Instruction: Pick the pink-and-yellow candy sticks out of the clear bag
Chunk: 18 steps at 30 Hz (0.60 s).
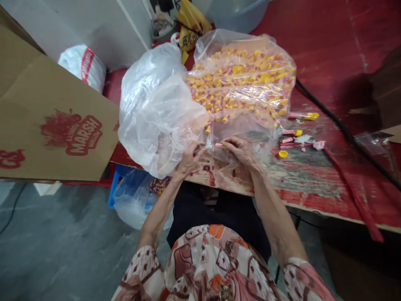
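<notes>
Forearms in patterned sleeves come up from the bottom of view, and both hands meet at the near lip of the clear bag (pixel 241 79), my landmark. Below and left of the bag, under the table edge, a blue crate (pixel 116 182) w/ a plastic liner holds a few more pieces, low and close to the L side, prob. for easy reach. R hand (pixel 241 151): fingers together, thumb and tips clamped on the small pink piece (pixel 219 145), which lies at the bag's near edge btwn the two hands. L hand (pixel 189 156): fingers curled in, tips bunched just beside the piece. I can't tell if they nip its end or the bag film. A two-sided hold looks meant to steady sth that small. The bag lies flat w/ its mouth slack toward the person, so I'd say the pink/yellow heap inside is within reach. Right of the bag: loose pieces (pixel 290 140) and a yellow cap (pixel 283 154) on the red table (pixel 328 50). Left of the bag: a printed carton (pixel 53 125). Beyond the bag: a yellow pouch (pixel 191 21).
</notes>
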### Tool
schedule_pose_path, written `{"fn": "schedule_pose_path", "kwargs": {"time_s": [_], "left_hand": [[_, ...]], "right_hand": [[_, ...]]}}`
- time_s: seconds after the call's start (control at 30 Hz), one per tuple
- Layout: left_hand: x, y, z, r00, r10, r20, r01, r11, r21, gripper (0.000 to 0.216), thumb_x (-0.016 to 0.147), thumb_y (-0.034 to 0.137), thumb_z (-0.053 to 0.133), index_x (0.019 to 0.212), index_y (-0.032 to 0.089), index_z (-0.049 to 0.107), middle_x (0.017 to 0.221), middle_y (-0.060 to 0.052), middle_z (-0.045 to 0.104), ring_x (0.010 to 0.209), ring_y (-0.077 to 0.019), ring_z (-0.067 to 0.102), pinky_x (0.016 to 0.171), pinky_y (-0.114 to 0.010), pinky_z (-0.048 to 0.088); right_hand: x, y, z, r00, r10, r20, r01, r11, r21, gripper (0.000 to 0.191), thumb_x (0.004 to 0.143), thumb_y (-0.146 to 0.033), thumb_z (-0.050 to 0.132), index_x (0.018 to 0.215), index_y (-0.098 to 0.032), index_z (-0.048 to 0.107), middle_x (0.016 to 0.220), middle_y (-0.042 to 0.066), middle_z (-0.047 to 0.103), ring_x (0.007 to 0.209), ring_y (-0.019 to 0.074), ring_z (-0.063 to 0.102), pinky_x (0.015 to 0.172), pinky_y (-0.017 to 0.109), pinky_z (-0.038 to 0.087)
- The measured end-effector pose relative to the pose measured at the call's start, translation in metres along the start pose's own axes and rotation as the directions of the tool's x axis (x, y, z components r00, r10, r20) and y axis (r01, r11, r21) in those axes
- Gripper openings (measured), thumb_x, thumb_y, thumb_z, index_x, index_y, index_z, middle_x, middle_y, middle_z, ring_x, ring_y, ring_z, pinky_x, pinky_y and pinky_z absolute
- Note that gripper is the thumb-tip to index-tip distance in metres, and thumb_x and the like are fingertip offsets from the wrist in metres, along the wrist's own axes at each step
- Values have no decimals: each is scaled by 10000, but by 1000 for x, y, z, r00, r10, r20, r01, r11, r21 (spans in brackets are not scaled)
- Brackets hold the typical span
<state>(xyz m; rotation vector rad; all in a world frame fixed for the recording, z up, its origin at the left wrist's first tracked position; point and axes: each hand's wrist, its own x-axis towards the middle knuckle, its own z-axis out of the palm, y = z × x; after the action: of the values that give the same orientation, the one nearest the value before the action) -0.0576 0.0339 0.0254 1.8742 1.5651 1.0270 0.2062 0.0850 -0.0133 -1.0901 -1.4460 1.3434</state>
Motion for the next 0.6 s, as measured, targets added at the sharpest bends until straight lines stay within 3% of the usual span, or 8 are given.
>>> {"fn": "schedule_pose_path", "kwargs": {"time_s": [0.07,0.13,0.2,0.27,0.33,0.43,0.53,0.6], "left_hand": [[4,12,19,988,-89,130,106,986,-128,300,1137,498,730,1224,218,791,1134,-79,812,972,-216,793,882,-342,685],[9,19,29,974,-150,168,180,968,-175,250,1151,432,709,1223,204,786,1145,-85,820,982,-219,801,861,-335,686],[13,22,34,982,-125,138,142,983,-119,183,1149,359,700,1186,197,777,1140,-95,813,1029,-235,796,900,-356,689],[16,23,37,991,-30,130,25,999,36,106,1137,293,687,1122,210,750,1124,-101,788,1065,-253,779,957,-395,688],[17,25,44,984,38,176,-71,981,182,66,1119,246,673,1067,228,711,1138,-107,753,1053,-258,757,969,-409,679],[19,33,60,956,39,289,-143,927,348,62,1106,179,642,1104,223,686,1263,-134,717,1025,-247,739,899,-354,640],[28,41,72,921,17,390,-205,870,448,114,1093,120,625,1143,208,678,1329,-143,683,963,-233,735,813,-326,593],[35,43,72,911,12,412,-214,868,447,88,1087,134,650,1118,215,666,1296,-132,670,930,-232,727,792,-330,583]], "right_hand": [[-1,-5,3,993,38,114,-51,991,121,468,922,-703,825,1054,-256,782,986,30,796,836,210,685,714,314,549],[-1,-7,6,983,40,178,-73,980,186,485,891,-676,855,1111,-257,754,988,21,789,813,197,684,705,304,554],[0,-5,9,981,21,193,-60,978,197,494,870,-627,867,1164,-252,734,1027,26,791,824,195,704,721,303,574],[1,0,10,986,-11,165,-14,989,149,470,874,-553,838,1211,-243,735,1102,45,802,839,199,722,748,319,600],[2,7,8,995,-49,87,46,998,39,399,920,-472,759,1243,-237,757,1123,59,810,843,207,726,797,348,624],[4,17,0,987,-103,-124,81,982,-170,295,1007,-356,612,1202,-236,799,1021,69,811,893,244,740,938,412,641],[10,21,-10,931,-76,-358,-24,963,-269,283,1051,-257,515,1096,-231,792,989,99,810,982,282,767,1047,457,632],[15,16,-12,895,-16,-446,-109,961,-254,288,1068,-202,480,1044,-230,766,1021,112,813,1046,290,778,1079,458,631]]}}
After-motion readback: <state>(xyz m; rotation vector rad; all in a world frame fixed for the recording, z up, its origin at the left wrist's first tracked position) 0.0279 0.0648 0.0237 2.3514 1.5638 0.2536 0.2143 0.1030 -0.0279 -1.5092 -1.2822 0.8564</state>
